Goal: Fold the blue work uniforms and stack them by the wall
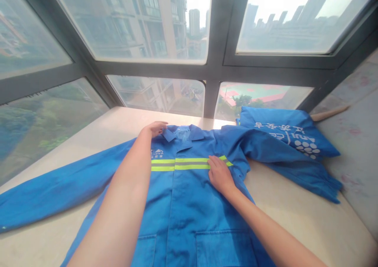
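A blue work jacket (pixel 186 204) lies spread out front side up, with its collar (pixel 196 133) toward the window. A yellow-and-grey reflective stripe (pixel 191 164) crosses its chest, and a white printed logo (pixel 157 152) shows beside my left forearm. My left hand (pixel 156 128) rests at the shoulder next to the collar, fingers stretched out and slightly bent. On the chest, my right hand (pixel 220 174) lies with its fingers over the stripe's right end. The left sleeve in view (pixel 65 184) is stretched straight out; the right one (pixel 283 160) is bent and wrinkled.
The jacket lies on a pale ledge (pixel 295 212) below grey-framed windows (pixel 217 62). At the back right is a folded blue cloth bundle (pixel 274 121) with white print, partly under the sleeve. A light wooden stick (pixel 330 113) pokes out behind it. A patterned wall (pixel 358 149) bounds the right side.
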Demonstrator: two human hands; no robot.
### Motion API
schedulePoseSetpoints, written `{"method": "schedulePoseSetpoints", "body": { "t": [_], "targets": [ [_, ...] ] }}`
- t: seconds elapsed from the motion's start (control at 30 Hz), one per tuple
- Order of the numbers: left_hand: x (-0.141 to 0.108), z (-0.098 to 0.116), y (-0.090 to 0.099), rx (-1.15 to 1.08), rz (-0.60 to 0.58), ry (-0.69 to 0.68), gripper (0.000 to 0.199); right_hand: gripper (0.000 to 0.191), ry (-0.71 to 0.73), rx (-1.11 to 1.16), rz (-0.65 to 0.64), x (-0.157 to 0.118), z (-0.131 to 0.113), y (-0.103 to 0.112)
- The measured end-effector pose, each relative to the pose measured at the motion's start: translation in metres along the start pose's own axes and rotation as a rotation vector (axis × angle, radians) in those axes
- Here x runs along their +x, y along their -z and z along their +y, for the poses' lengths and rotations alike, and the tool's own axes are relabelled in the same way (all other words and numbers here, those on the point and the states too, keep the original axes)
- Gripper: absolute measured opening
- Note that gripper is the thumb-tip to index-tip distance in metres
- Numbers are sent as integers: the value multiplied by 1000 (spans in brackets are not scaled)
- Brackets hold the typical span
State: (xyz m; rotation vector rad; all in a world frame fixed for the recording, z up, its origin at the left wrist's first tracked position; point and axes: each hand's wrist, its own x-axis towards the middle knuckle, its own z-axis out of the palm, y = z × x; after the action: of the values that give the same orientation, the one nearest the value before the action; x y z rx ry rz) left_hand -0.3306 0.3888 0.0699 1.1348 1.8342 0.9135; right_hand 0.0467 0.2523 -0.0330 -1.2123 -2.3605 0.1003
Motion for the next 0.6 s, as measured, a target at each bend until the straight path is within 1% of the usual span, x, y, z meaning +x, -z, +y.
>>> {"method": "schedulePoseSetpoints", "body": {
  "t": [0.1, 0.17, 0.23, 0.3, 0.37, 0.5, 0.6],
  "targets": [
    [-10, 2, 6, -188, -125, 63, 23, 42, 10, -1, 6, -1, 1, -1],
    [-15, 3, 11, -248, -164, 106, 20, 42, 16, -1, 0, -1, 2, -1],
    [-18, 6, 16, -268, -145, 139, 18, 42, 17, 1, -6, -1, 3, -2],
    [-19, 8, 21, -279, -108, 159, 21, 42, 15, 4, -10, -1, 3, -2],
    [-19, 11, 23, -271, -102, 181, 22, 43, 13, 6, -13, -1, 3, -2],
    [-18, 13, 20, -230, -138, 261, 22, 42, 9, 7, -17, -1, 2, -1],
    [-17, 10, 14, -195, -123, 309, 17, 42, 11, 8, -16, -1, 2, 0]
  ]
}}
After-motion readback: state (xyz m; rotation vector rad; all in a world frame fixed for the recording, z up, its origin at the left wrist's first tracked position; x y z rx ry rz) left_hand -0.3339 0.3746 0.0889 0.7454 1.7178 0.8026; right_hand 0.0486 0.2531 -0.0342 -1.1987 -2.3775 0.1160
